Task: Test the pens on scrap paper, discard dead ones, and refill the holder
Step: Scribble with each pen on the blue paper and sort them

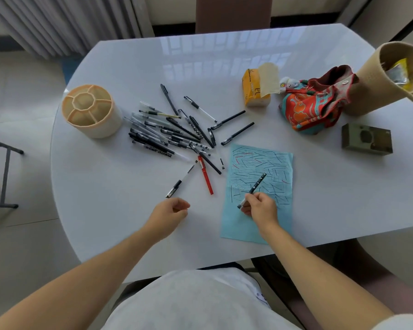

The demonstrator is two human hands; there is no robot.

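The right hand (260, 207) pinched a black pen (254, 188) in curled fingers, its tip low over the blue scrap paper (255, 194) — a sheet already crowded with strokes. The left hand (171, 214) rested on the white table (129, 198) with fingers loosely curled, holding nothing. A heap of pens (172, 132) lay between the paper and the cream holder (91, 110) — none stood in it.

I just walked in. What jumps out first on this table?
Probably the heap of dark pens mid-table, beside an empty cream holder on the left. Nearer the person, a blue scrap paper is crowded with test strokes, and the right hand holds a black pen over it.
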